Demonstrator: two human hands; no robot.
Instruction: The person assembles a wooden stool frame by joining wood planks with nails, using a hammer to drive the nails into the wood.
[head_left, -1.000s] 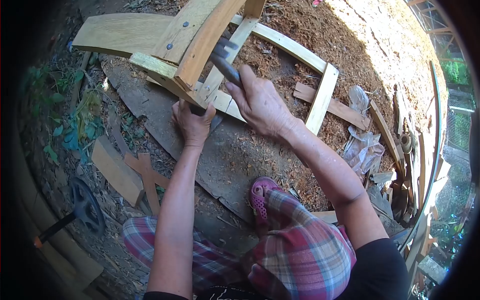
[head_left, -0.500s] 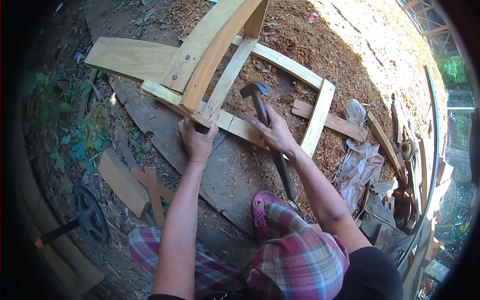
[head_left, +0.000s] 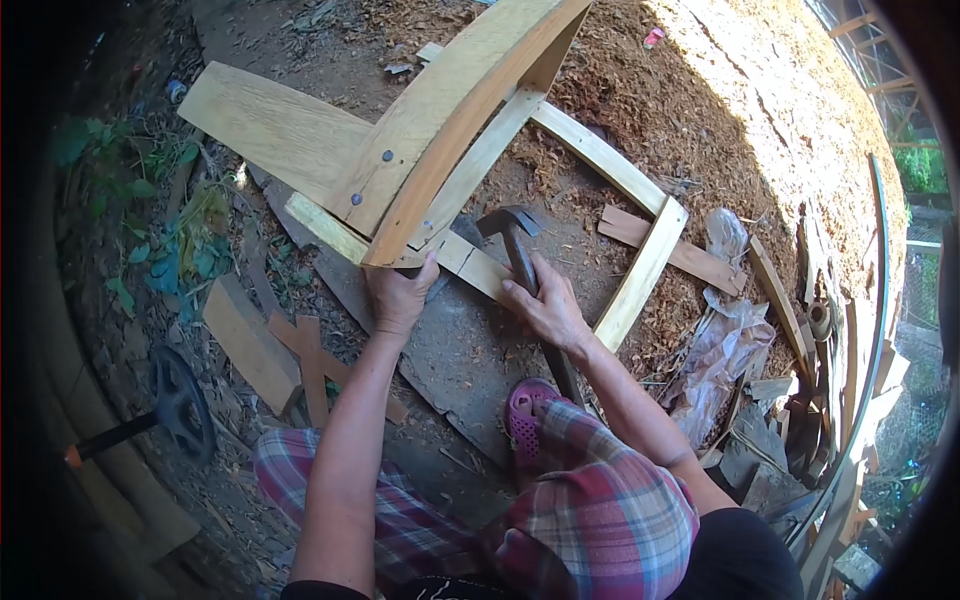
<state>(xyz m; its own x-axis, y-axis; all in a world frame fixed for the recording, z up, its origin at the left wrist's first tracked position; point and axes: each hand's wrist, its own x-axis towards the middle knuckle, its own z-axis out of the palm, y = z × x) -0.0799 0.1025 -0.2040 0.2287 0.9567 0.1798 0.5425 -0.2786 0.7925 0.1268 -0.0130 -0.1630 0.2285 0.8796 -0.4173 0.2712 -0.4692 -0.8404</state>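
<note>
A wooden frame [head_left: 440, 160] of nailed boards stands tilted in front of me, its wide planks on the left and a thin-railed rectangle on the right. My left hand [head_left: 398, 297] grips the near corner of this frame from below, the fingertips partly hidden behind the wood. In my right hand [head_left: 552, 308] is a claw hammer [head_left: 520, 250], held by its handle with the head pointing up and away. The right hand also lies against the frame's near rail [head_left: 474, 266]. Dark bolt or nail heads show on the wide curved plank [head_left: 400, 170].
Wood offcuts [head_left: 252, 345] lie on the left, beside a black wheel [head_left: 183, 405] on a shaft. Crumpled plastic [head_left: 722, 345], a loose board [head_left: 672, 250] and scrap wood are at the right. Sawdust [head_left: 640, 110] covers the ground beyond. My pink clog [head_left: 525, 412] is below the frame.
The frame has tilted up, its far end swinging up and its near corner turning, with my left hand still on it. The right hand and hammer have shifted slightly lower.
</note>
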